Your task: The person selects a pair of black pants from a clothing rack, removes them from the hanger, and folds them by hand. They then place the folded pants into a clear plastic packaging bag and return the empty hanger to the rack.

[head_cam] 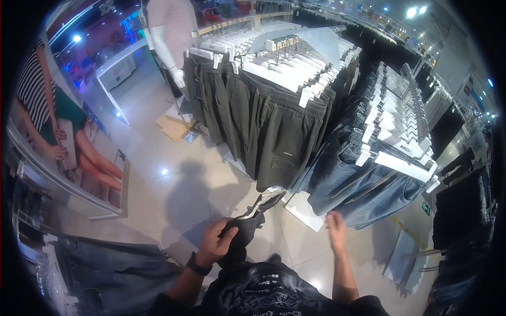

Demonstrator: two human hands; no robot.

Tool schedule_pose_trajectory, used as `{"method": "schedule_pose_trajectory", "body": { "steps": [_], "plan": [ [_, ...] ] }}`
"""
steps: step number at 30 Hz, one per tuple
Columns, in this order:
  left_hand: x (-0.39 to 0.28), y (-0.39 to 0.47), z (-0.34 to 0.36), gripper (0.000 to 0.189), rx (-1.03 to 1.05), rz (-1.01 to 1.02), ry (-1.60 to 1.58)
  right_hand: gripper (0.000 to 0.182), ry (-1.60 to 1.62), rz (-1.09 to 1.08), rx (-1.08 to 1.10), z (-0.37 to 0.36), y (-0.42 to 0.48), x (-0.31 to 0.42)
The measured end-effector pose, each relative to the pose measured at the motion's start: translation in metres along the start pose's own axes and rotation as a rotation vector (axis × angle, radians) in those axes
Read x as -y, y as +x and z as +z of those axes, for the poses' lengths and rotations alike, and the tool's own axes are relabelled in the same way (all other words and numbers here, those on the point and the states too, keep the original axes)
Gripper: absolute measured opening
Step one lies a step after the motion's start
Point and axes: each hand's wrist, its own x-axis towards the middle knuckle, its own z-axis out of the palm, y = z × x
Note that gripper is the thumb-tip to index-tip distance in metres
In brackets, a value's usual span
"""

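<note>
My left hand (218, 241) grips a dark garment (246, 233) with a light inner waistband, held by its edge in front of my body. The garment's far end stretches out towards the hanging trousers, and its lower part is hidden against my shirt. My right hand (335, 229) is raised with nothing in it, fingers extended and a little apart, just below the hem of the hanging blue denim trousers (367, 189). Dark grey-green trousers (292, 134) with elastic waists hang on white clip hangers (272, 73) ahead of me.
A mannequin (168, 47) in a pink top stands behind the rack at the upper left. A large framed poster (85, 146) leans at the left. More jeans (118, 272) hang at the lower left, and dark trousers (460, 213) at the right. White base boards (306, 211) lie under the racks.
</note>
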Motion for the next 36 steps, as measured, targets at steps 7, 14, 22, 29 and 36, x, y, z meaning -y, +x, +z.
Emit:
{"method": "schedule_pose_trajectory", "body": {
  "steps": [7, 14, 22, 29, 36],
  "plan": [
    [-0.024, -0.025, 0.019, 0.023, 0.168, 0.021, 0.04, 0.067, 0.238, 0.408, 0.29, 0.118, 0.017, 0.008],
    [-0.027, -0.04, 0.044, 0.029, 0.483, 0.053, -0.006, 0.08, 0.21, 0.634, 0.287, 0.128, 0.036, -0.008],
    [-0.018, -0.052, 0.038, 0.032, 0.562, 0.103, -0.021, 0.068, 0.156, 0.755, 0.364, 0.123, 0.025, -0.014],
    [-0.011, -0.05, 0.046, 0.035, 0.568, 0.322, -0.037, 0.071, 0.043, 0.447, 0.501, 0.129, 0.024, -0.014],
    [-0.009, -0.041, 0.056, 0.038, 0.612, 0.415, -0.168, 0.077, -0.066, 0.464, 0.562, 0.149, 0.032, -0.008]
  ]
}}
